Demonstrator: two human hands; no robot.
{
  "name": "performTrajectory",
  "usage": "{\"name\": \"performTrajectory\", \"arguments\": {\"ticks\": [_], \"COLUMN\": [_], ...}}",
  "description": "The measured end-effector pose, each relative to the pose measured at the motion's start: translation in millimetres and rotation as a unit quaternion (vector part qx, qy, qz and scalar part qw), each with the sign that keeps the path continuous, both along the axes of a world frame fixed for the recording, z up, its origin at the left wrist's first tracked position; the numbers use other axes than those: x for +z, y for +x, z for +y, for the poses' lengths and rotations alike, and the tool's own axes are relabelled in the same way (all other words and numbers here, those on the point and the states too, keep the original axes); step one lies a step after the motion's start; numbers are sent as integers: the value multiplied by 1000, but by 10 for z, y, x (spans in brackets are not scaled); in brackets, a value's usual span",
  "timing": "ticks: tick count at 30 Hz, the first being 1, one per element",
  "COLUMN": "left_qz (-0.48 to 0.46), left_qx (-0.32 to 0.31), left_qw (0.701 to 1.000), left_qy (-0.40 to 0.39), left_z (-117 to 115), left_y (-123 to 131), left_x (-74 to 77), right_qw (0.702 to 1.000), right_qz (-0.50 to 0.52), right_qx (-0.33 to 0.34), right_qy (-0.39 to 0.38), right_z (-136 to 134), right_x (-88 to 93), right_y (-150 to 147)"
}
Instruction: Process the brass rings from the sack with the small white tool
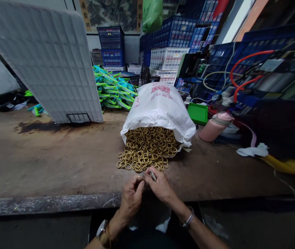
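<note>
A white woven sack lies on its side on the bench, its mouth facing me. Brass-coloured rings fill the mouth and spill onto the wood. Just in front of the spilled rings, near the bench's front edge, both hands meet at the fingertips. My left hand is closed in a pinch; whatever lies between its fingertips is too small to make out. My right hand is closed around a small grey metal tool, partly hidden by the fingers. Its kind is unclear.
A tall white ribbed panel stands on the wooden bench at left. Behind it lie green and blue plastic pieces. To the right are a green tray, a pink bottle and a yellow bag. Stacked crates rise behind.
</note>
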State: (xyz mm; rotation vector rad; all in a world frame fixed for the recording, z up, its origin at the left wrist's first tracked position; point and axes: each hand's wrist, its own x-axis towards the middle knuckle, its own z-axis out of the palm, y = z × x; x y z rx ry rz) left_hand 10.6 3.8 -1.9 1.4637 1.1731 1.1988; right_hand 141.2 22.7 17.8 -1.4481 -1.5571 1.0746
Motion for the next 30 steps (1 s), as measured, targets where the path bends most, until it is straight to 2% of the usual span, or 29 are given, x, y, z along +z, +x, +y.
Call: {"name": "performTrajectory", "arguments": {"ticks": [3,5,8,10,14,19,23,27,30], "left_qz": [-19,-62,-126,-158,-206,-207,-185,-186,-192], "left_qx": [-22,-41,-68,-76,-78,-77,-61,-48,-56], "left_qw": [999,994,969,955,940,940,944,945,952], "left_qy": [-18,-85,-202,-237,-262,-259,-268,-264,-234], "left_z": [-3,-1,-3,-10,-26,-38,-29,-18,-22], "left_y": [2,7,10,11,13,4,15,39,42], "left_x": [21,37,51,58,66,76,119,106,54], "right_qw": [1000,1000,1000,1000,1000,999,996,973,960], "right_qz": [-19,-22,-16,-5,16,41,-82,-211,-258], "right_qx": [5,-2,-7,-2,8,9,-9,62,78], "right_qy": [18,20,15,7,3,-10,31,70,76], "right_z": [-6,-9,-16,-23,-34,-28,-69,-146,-172], "right_x": [-43,-81,-105,-95,-64,-60,-79,-121,-134], "right_y": [-30,-39,-36,-34,-37,-11,39,44,29]}}
